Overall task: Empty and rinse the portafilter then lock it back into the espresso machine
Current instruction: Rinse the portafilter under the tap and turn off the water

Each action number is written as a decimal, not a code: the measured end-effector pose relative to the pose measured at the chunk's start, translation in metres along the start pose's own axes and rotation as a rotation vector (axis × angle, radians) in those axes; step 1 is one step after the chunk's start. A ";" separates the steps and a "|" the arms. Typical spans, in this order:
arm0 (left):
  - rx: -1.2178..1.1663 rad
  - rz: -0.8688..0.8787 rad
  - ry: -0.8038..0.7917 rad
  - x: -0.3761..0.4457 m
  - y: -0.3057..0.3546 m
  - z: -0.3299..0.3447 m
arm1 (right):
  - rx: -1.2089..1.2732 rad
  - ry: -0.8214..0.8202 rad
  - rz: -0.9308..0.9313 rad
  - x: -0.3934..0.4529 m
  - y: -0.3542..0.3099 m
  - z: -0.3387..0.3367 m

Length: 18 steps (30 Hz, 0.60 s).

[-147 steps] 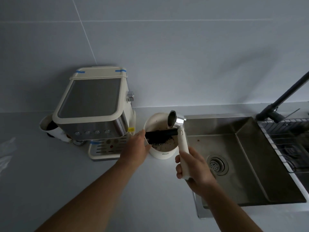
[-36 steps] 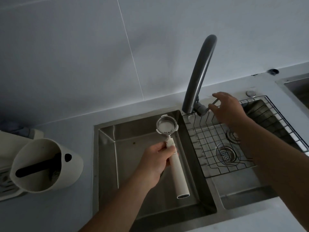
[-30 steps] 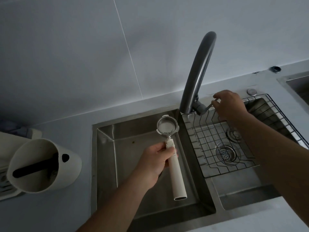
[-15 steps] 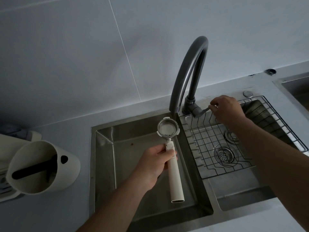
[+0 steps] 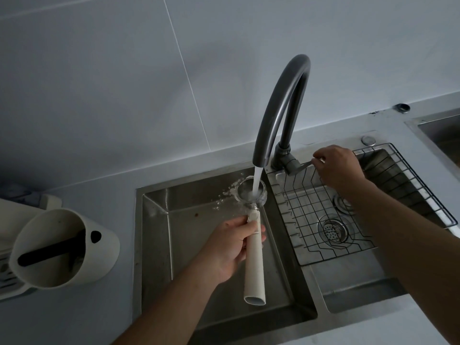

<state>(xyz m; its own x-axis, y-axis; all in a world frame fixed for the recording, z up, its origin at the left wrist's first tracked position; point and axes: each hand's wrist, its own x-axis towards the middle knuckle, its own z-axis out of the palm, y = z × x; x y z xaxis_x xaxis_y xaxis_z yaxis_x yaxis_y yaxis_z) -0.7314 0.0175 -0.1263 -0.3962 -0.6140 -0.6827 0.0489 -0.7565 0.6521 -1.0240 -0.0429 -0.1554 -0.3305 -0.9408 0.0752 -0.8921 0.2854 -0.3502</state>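
Observation:
My left hand (image 5: pixel 231 247) grips the cream handle of the portafilter (image 5: pixel 254 265) over the left sink basin (image 5: pixel 174 245). Its metal basket (image 5: pixel 251 194) faces up directly under the spout of the dark grey faucet (image 5: pixel 281 105). A stream of water (image 5: pixel 257 181) pours into the basket and splashes out to the left. My right hand (image 5: pixel 336 166) is closed on the thin faucet lever (image 5: pixel 305 164) at the tap's base. Only an edge of the cream espresso machine (image 5: pixel 7 277) shows at the far left.
A cream knock box (image 5: pixel 62 247) with a black bar stands on the counter left of the sink. The right basin holds a wire rack (image 5: pixel 348 210) over a drain (image 5: pixel 332 229). A second sink corner (image 5: pixel 440 133) sits far right. A tiled wall runs behind.
Water now runs from the faucet into the portafilter basket; half a second ago it was dry. The spout has swung left over the basket. My right hand stays on the lever.

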 end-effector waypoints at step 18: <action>0.248 0.083 0.135 0.002 0.002 -0.025 | -0.001 -0.009 0.000 -0.002 0.000 0.004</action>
<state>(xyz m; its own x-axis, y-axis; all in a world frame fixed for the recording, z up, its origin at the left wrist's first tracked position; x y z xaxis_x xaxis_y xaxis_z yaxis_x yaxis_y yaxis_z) -0.7086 0.0091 -0.1343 -0.2740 -0.7087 -0.6501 -0.1561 -0.6343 0.7572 -1.0224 -0.0420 -0.1589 -0.3275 -0.9425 0.0668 -0.8926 0.2854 -0.3490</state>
